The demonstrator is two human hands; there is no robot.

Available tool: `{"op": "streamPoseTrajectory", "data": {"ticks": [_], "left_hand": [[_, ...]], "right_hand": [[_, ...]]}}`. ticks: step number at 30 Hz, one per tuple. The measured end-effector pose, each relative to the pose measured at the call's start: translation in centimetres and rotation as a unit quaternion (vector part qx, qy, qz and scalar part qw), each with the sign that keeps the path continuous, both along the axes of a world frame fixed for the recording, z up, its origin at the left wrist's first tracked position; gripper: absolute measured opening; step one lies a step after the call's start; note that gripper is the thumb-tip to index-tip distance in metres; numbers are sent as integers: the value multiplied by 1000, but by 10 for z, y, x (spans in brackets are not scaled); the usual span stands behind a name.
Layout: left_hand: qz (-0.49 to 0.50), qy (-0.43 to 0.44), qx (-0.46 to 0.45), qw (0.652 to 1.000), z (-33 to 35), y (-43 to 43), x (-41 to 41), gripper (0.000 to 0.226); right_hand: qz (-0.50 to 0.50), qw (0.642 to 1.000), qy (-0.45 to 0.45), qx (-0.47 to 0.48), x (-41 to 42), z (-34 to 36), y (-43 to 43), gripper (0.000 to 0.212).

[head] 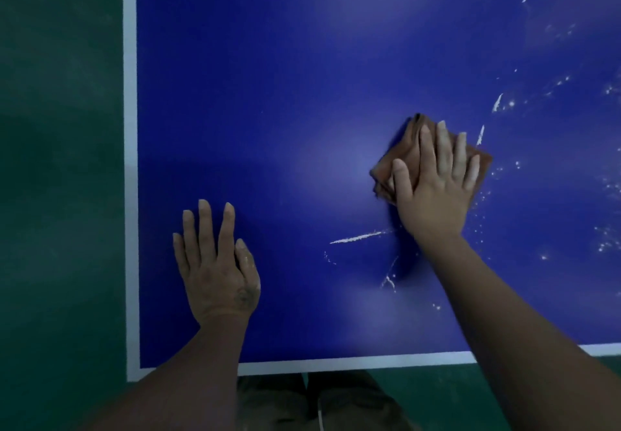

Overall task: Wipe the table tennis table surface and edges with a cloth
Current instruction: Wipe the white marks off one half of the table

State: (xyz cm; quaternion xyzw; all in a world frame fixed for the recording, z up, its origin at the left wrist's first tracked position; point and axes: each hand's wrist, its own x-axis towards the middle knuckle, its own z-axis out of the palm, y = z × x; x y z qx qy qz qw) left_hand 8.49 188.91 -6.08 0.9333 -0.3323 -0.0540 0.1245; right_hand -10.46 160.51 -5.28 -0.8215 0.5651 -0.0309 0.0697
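- The table [302, 94] is smooth, glossy blue with a white border stripe [130, 161]; white powdery streaks [356, 237] and specks scatter toward the right.
- The cloth [403, 158] is rust-brown, folded soft and rumpled; my palm hides most of it.
- My right hand [433, 192] presses flat on the cloth, fingers straight and spread.
- My left hand [218, 269] rests flat on bare table, near left, gripping nothing.
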Motion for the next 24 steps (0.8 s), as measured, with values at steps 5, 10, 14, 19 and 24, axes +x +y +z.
{"op": "streamPoseTrajectory", "data": {"ticks": [5,10,14,19,24], "left_hand": [[-1,4,2,1000,2,-1,-1,60],[-4,1,-8,1000,5,0,0,58],[2,1,-15,1000,6,0,-1,57],[-1,-6,-25,1000,7,0,-1,57],[-8,-19,-32,999,6,2,-2,58]], "right_hand": [[21,999,-27,-7,71,-2,57,73],[264,963,-48,9,51,-4,110,71],[290,957,-10,0,-19,-1,70,70],[-2,1000,14,23,-61,10,39,73],[-114,993,-20,19,13,6,76,74]]}}
